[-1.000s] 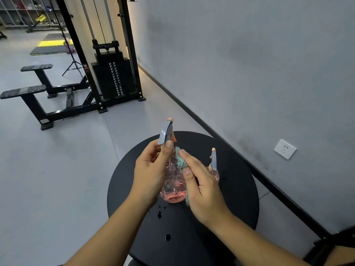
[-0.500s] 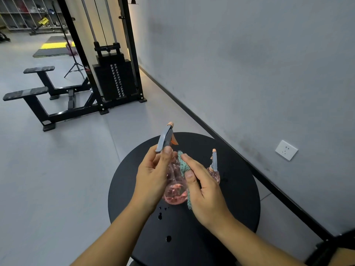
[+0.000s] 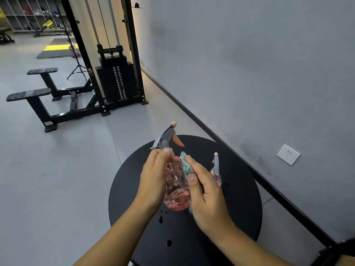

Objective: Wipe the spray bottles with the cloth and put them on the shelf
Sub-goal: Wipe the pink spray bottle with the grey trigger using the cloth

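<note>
The left hand (image 3: 153, 179) grips a pink spray bottle (image 3: 176, 187) above the round table (image 3: 240, 208) while the right hand (image 3: 206, 198) presses a teal cloth (image 3: 186, 166) to it. A second bottle (image 3: 216, 172) waits on the table; shelving looks entirely undone.

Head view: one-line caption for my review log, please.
Left hand holds a pink spray bottle while the right hand presses a teal cloth against it above a round black table.

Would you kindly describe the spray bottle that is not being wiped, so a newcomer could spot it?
Find the round black table by the grey wall. Behind the right hand stands a second spray bottle, pink with a grey trigger head. Unlike the held spray bottle, no hand or cloth touches it.
</note>
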{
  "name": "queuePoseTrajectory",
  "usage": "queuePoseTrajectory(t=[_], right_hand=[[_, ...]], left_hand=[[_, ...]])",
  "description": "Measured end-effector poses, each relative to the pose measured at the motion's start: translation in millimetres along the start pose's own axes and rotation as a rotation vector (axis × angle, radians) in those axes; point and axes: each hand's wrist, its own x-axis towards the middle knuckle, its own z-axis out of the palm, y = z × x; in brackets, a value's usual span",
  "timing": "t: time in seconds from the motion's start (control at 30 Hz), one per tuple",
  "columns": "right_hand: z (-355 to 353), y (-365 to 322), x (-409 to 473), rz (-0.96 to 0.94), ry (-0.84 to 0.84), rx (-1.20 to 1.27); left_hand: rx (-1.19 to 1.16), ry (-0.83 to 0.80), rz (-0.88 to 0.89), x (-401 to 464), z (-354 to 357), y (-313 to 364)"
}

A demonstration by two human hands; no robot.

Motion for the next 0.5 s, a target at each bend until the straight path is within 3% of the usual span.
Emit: queuePoseTrajectory(t=[0.17,0.3,0.5], right_hand=[[-4,-6,3,0.020,0.046,0.102],[-7,-13,7,0.028,0.108,0.170],[-5,-16,7,0.018,0.110,0.173]], left_hand=[[-0.033,-0.165,0.048,2,-13,-2],[-0.077,-0.185,0.129,3,-16,2],[-0.075,-0.181,0.096,-7,-4,5]])
